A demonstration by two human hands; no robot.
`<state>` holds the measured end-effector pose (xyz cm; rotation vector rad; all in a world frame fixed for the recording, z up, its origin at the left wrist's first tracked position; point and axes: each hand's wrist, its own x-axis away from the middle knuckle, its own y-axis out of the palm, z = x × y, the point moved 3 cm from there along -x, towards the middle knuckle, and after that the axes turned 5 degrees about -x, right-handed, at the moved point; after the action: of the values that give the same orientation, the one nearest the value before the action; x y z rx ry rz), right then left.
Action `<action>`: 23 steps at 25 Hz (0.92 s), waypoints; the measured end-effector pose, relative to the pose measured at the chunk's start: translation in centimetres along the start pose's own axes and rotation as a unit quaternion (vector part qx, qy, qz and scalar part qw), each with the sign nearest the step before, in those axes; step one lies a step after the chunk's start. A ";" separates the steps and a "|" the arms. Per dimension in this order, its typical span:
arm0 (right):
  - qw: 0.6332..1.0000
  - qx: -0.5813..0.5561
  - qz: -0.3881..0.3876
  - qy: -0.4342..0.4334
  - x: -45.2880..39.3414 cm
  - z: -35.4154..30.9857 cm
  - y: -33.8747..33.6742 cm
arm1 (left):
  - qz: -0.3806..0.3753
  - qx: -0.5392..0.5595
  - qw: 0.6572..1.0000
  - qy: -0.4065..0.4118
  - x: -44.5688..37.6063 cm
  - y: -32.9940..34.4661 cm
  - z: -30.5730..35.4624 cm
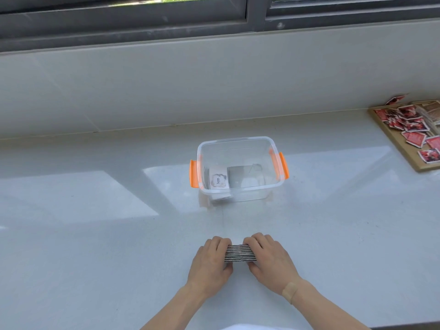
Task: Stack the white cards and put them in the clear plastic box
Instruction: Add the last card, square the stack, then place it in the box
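A thick stack of white cards (240, 252) stands on edge on the white counter, near the front. My left hand (210, 263) grips its left end and my right hand (269, 260) grips its right end, so only the layered card edges show between them. Farther back stands the clear plastic box (276, 186) with orange side handles, open at the top. Inside it, at the left, lies a white card (219, 180) printed with the word "love".
A wooden board (402, 148) at the far right holds several red and white packets (413, 126). A white tiled wall rises behind the box, below a dark window frame. The counter's front edge runs just below my forearms.
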<state>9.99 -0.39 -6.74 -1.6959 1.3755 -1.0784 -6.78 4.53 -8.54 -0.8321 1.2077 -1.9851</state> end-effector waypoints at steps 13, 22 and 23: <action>0.999 0.042 0.014 0.002 0.7 -0.3 -0.1 | -0.035 -0.003 0.999 -0.011 0.1 0.3 0.0; 0.996 -0.081 0.022 0.030 -1.6 -0.2 -3.0 | 0.063 0.069 0.996 0.014 -1.1 -4.8 0.3; 0.986 -0.153 0.042 0.058 -1.5 -0.1 -3.1 | 0.097 0.091 0.991 0.027 -1.1 -5.5 0.6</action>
<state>11.05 1.70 -4.20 -1.7912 1.7445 -0.9684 -6.85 7.06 -3.52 -0.5527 1.0751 -1.9345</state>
